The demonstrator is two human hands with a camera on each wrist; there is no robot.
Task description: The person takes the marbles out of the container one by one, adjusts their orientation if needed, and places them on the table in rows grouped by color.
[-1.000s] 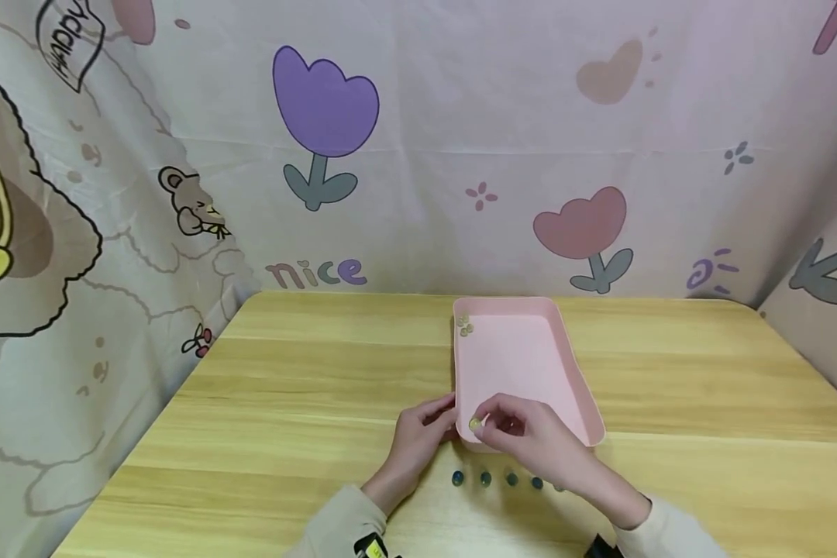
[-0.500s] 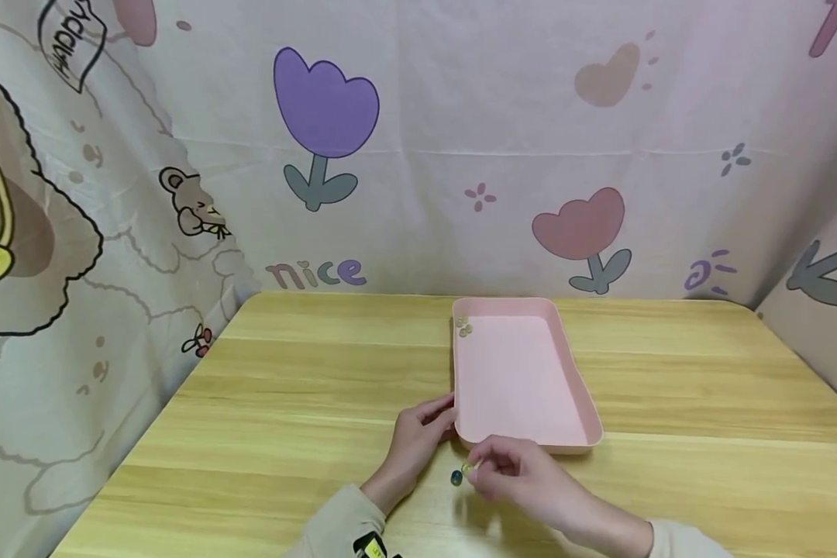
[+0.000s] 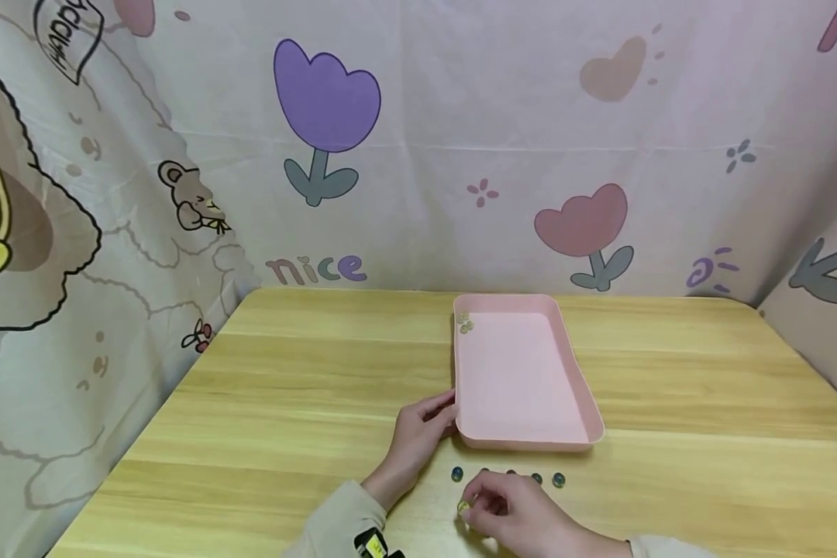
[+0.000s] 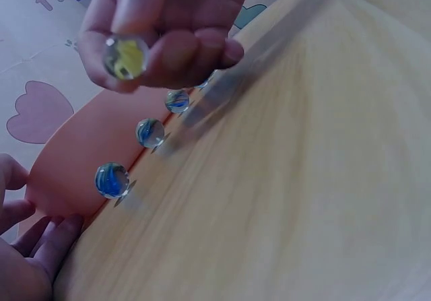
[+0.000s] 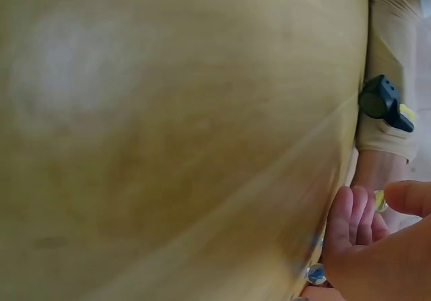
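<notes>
A clear marble with a yellow swirl (image 4: 126,57) is pinched between the thumb and fingers of my right hand (image 3: 512,508). This hand is above the table, in front of a row of blue-swirled marbles, and hides part of some of them. The leftmost blue marble (image 3: 456,474) and the rightmost one (image 3: 559,480) show fully. My left hand (image 3: 418,434) rests at the near left side of a pink tray (image 3: 530,446), its fingers against the outer wall. Inside the tray's far left corner lie several small pale yellowish marbles (image 3: 465,324).
The wooden table (image 3: 307,387) spreads on both sides of the tray. A printed cloth (image 3: 425,93) hangs behind and to the left. A dark wrist camera (image 5: 380,100) is strapped over the left sleeve (image 5: 390,52).
My right hand has moved from over the tray's near left corner back toward the body, past the blue row, still pinching the yellow marble. My left hand stays at the tray.
</notes>
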